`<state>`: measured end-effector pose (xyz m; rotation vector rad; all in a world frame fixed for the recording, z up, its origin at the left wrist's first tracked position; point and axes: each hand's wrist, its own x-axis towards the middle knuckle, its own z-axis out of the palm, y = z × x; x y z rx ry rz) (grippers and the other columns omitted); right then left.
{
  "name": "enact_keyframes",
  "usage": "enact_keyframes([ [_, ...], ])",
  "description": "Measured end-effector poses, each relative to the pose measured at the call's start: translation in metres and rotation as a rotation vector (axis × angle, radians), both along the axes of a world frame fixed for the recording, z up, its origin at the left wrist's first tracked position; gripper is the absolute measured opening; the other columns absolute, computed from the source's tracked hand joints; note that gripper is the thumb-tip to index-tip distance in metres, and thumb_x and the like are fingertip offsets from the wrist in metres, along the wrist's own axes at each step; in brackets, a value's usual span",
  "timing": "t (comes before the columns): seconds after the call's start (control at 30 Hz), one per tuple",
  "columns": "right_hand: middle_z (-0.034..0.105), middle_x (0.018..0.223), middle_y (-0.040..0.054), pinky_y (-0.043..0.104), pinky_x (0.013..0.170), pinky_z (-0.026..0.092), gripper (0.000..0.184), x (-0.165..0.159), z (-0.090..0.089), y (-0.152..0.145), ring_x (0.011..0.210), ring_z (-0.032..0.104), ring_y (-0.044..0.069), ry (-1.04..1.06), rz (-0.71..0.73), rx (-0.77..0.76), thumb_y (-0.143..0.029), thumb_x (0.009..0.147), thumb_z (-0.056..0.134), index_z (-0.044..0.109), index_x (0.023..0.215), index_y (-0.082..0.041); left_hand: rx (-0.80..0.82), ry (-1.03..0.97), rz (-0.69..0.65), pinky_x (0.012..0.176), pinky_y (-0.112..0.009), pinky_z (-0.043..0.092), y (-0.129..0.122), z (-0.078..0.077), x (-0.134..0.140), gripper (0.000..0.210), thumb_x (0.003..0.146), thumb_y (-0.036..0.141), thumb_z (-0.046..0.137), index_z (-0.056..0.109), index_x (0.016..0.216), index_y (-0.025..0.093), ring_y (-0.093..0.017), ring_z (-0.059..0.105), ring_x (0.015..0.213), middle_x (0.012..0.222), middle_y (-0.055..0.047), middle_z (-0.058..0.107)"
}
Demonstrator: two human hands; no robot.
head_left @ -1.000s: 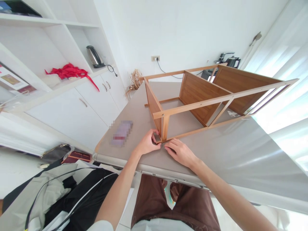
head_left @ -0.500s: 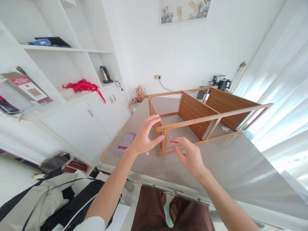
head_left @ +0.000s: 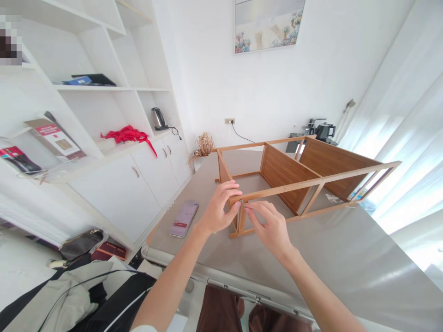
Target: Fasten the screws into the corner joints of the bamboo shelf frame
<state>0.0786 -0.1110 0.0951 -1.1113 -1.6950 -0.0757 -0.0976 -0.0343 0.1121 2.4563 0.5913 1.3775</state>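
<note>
A wooden shelf rack (head_left: 287, 189) lies on its side across the table, its brown panels standing upright between light rails. My left hand (head_left: 221, 207) is at the near left corner of the rack, fingers over the rail's end and thumb on its near face. Between the thumb and fingertips of my right hand (head_left: 272, 226) is a thin metal hex key (head_left: 242, 203). Its tip is at the rail's end, close to my left thumb. Whether the tip sits in a screw head is too small to tell.
The grey table (head_left: 311, 258) runs under the rack, with a phone (head_left: 184, 219) lying left of my hands. Dried plants (head_left: 203, 145) stand behind the rack's far left corner. A black kettle (head_left: 325, 131) is at the back right. White shelving (head_left: 121, 115) lines the left wall.
My left hand has closed in on the rack's corner and now grips it. My right hand has brought the hex key left against the rail's end. The view has tilted slightly upward.
</note>
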Motion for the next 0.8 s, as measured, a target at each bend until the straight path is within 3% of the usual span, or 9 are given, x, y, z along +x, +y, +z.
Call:
enact_keyframes([
  [0.37,0.073,0.098,0.0027,0.035,0.077,0.051,0.016,-0.001,0.002,-0.001,0.084,0.066,0.018,-0.03,-0.023,-0.01,-0.024,0.096,0.054,0.068,0.104,-0.027,-0.024,-0.114,-0.014,0.112,-0.059,0.038,-0.002,-0.015,0.011,0.026,0.098,0.022,0.045,0.049,0.124,0.024,-0.027,0.039,0.142,0.136,-0.013,0.052],
  [0.8,0.074,0.098,0.001,0.034,0.078,0.051,0.016,-0.005,0.005,-0.005,0.085,0.067,0.017,-0.012,-0.038,-0.003,-0.021,0.096,0.056,0.068,0.104,-0.028,-0.015,-0.134,-0.007,0.113,-0.058,0.038,-0.001,-0.019,0.012,0.026,0.099,0.023,0.043,0.049,0.125,0.023,-0.027,0.039,0.141,0.135,-0.012,0.053],
])
